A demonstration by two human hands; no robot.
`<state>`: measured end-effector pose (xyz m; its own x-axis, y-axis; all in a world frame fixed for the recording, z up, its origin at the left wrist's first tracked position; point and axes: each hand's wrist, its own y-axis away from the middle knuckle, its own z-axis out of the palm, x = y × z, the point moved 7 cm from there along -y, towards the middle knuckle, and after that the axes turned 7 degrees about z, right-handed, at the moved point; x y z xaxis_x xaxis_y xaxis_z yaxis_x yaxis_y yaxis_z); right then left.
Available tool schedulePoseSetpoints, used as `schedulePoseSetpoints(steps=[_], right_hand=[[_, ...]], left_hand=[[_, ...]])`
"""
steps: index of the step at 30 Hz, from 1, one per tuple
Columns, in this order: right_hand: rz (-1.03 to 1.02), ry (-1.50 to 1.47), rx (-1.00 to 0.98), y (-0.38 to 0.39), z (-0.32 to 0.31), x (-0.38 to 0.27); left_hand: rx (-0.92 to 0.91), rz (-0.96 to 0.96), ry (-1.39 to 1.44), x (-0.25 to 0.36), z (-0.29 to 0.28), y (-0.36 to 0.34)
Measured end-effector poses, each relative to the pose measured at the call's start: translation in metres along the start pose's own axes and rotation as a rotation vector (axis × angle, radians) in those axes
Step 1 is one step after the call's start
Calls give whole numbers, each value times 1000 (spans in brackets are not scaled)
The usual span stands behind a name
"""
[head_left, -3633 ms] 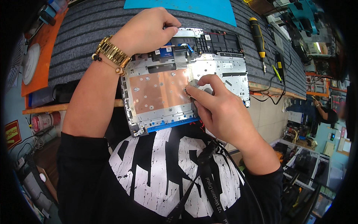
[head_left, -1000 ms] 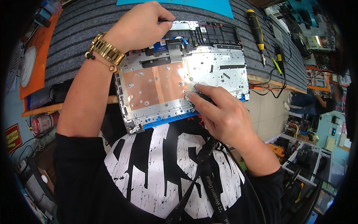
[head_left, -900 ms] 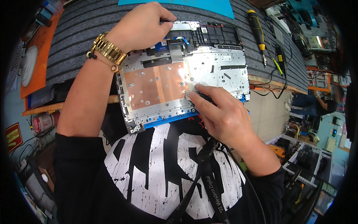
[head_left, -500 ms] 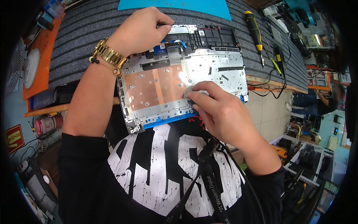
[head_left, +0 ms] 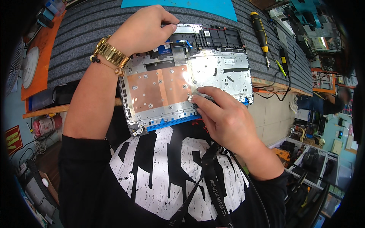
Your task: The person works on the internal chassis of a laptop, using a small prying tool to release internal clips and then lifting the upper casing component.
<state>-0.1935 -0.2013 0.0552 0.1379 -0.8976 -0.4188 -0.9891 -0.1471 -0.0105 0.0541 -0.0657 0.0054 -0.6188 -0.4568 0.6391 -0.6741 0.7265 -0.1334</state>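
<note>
A laptop chassis is held over my lap at the bench edge: silver metal plate, copper-coloured sheet on the left, black plastic and ribbon cables along the top, blue strip along the near edge. My left hand, with a gold watch on the wrist, grips its top edge with bent fingers. My right hand has its fingertips bent together at the right border of the copper sheet, on a small greyish piece that I cannot make out clearly, mostly hidden by the fingers.
On the ribbed grey bench mat lie a blue mat, a yellow-black screwdriver, a green pen-like tool and cables. An orange board is at left. A person is at far right, near cluttered shelves and crates.
The chassis sits slightly higher and further left than a few seconds ago. My right fingertips have shifted a little and stay at the copper sheet's border. My left hand keeps its grip.
</note>
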Motion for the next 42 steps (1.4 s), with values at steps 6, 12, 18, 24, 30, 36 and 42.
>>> schedulePoseSetpoints(steps=[6,12,18,24,30,36,42], right_hand=[[-42,45,71,0,2,-6],[-1,51,-70,-7,3,-6],[72,-95,-114,-15,-1,2],[132,-271,20,-15,-29,30],[238,-344,-54,-16,-32,47],[284,-262,95,-25,-25,54],[438,-285,51,-23,-22,67]], left_hand=[[-7,30,-24,3,-1,-1],[-24,43,-5,3,-4,0],[-29,44,-10,0,-3,-1],[27,104,7,-6,-2,0],[75,170,-23,-12,-1,2],[66,176,-30,-13,-2,1],[65,190,5,-13,-2,0]])
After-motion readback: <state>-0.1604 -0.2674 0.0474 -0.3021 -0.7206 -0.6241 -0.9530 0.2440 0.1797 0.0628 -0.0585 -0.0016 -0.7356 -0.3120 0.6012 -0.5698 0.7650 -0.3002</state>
